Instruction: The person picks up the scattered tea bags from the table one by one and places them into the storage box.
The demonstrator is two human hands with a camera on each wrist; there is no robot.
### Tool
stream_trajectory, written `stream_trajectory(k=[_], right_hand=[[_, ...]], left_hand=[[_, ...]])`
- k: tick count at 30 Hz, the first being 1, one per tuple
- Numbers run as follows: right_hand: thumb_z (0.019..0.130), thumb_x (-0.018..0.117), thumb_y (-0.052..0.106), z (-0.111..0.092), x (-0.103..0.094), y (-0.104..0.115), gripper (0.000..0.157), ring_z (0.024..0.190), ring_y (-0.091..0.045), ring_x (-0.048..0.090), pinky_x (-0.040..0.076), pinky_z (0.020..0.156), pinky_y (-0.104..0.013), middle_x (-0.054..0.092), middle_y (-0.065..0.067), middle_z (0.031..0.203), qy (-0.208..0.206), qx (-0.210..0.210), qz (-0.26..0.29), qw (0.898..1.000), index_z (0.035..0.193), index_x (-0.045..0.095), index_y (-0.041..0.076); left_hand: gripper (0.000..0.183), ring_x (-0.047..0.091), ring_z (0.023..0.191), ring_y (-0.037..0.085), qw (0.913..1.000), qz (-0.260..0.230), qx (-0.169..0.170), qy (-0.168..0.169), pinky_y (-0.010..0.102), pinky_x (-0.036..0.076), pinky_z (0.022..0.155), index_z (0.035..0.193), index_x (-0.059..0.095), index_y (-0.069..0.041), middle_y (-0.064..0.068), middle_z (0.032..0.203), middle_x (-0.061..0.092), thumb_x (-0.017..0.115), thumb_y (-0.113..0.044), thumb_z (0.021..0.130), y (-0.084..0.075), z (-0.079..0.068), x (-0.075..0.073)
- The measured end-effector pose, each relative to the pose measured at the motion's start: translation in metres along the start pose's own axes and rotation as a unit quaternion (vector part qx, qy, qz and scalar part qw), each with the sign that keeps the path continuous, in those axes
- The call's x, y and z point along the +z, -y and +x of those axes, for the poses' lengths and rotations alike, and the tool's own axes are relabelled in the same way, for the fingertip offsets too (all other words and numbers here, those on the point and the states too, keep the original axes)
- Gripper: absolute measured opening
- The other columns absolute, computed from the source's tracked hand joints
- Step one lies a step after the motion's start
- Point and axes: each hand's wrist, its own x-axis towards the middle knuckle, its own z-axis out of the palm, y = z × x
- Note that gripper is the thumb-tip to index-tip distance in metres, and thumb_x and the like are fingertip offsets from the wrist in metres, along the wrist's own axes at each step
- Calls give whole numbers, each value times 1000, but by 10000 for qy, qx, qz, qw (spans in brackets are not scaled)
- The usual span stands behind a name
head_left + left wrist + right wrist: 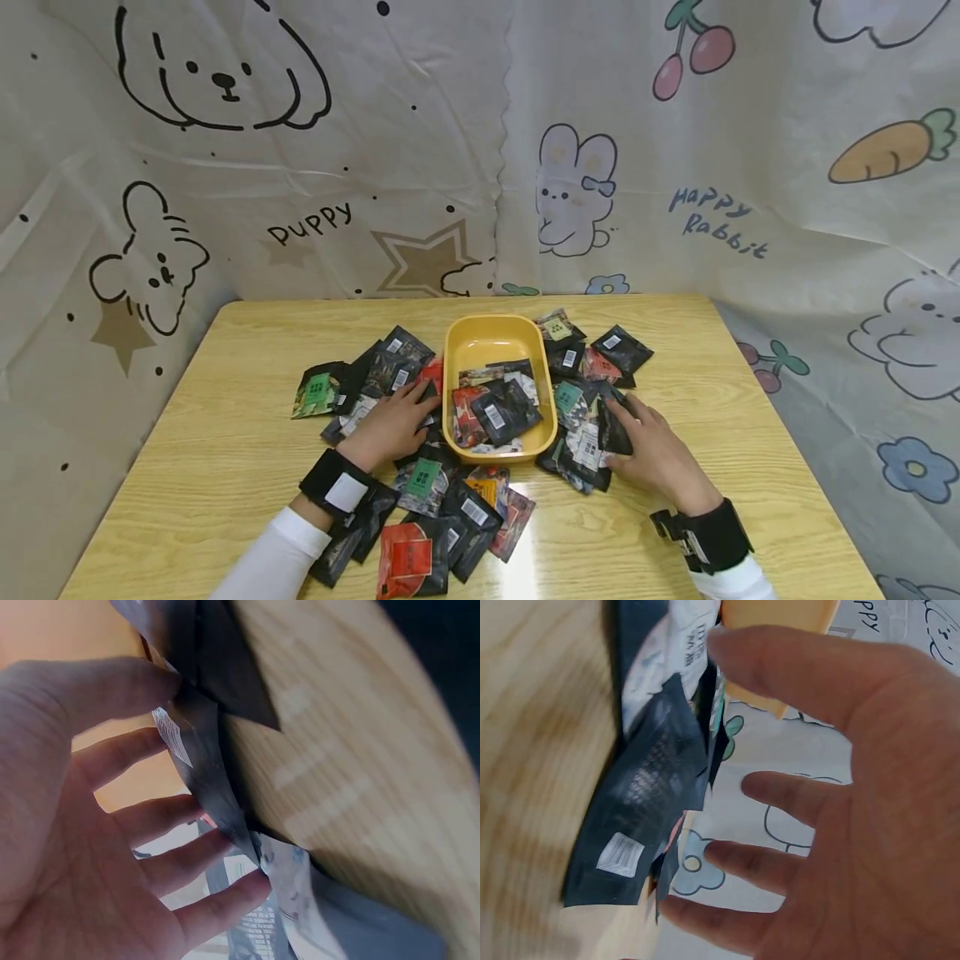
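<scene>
A yellow plastic bin stands mid-table with several small flat packets inside, among them a black packet with a white barcode label. My left hand reaches over the pile on the bin's left, its fingers spread and fingertips at a dark packet in the left wrist view. On the bin's other side, my right hand lies at the edge of another pile. Its fingers are spread, and the thumb is right at a white-labelled packet; a black packet lies below the fingers.
In front of the bin lies a pile with a red-and-black packet and a green-labelled packet. A green packet is at the far left, a black packet at the back right. A patterned cloth hangs behind the wooden table.
</scene>
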Motion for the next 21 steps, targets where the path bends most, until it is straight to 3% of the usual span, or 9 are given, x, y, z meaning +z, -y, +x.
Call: stream_trajectory(k=[5,9,13,17,21], right_hand=[[75,73,14,1,8,-7,78,127,-58,33,45,88,-69,30,-32,150,104,20,-88,9999,145,41,8],[76,71,13,2,11,-11,74,126,-57,36,45,89,-67,34,-32,148,36,2,-204,9998,144,43,9],[75,70,10,3,14,-10,70,121,-56,43,45,90,-66,41,-34,142,-272,-129,-343,9990,141,47,6],[76,65,4,3,16,-8,64,114,-56,49,47,88,-65,47,-38,135,-526,-265,-513,9969,139,50,5],[82,65,4,4,18,-7,52,105,-54,55,50,82,-63,54,-38,127,-867,-384,-727,9928,134,56,5]], left_hand=[[59,45,124,46,9989,88,216,-403,65,45,94,138,51,-14,24,144,45,66,-2,83,-1,-3,0],[58,56,115,38,9970,-62,336,-697,53,52,91,136,53,-10,19,135,57,65,6,82,0,-7,-2],[53,61,110,31,9956,-346,226,-846,48,54,90,137,54,-10,14,127,63,62,6,86,2,-14,-7],[53,60,114,32,9931,-447,94,-1078,50,53,92,138,52,-9,15,131,61,65,-1,87,5,-24,-17],[61,55,120,34,9906,-425,16,-1298,52,52,93,140,50,-10,15,140,54,64,7,83,9,-34,-28]])
